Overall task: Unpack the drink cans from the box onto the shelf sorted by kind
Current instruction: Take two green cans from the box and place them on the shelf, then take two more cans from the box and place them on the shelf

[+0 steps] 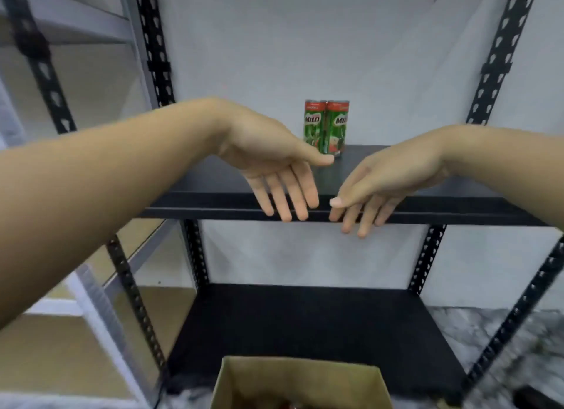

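**Two cans shelved, both hands empty, box not yet emptied**

Nothing is held. The left hand (274, 161) is seen with fingers straight and loosely spread, pointing down over the front edge of the black metal middle shelf (427, 204). The right hand (375, 185) is likewise relaxed and empty, fingers hanging past the same front edge, its fingertips close to those of the left hand but apart.

Two green slim Milo drink cans (326, 126) are stood upright, touching side by side, toward the back edge of that shelf near its middle. Same kind, red band at top, white lettering; labels face forward.

The brown cardboard box (299, 384) is seen open below, at the front edge of the bottom shelf (305, 326). Its contents are mostly out of view; something dark reddish is glimpsed inside, unidentifiable. Progress is judged early: one kind started, remaining count cannot be told.
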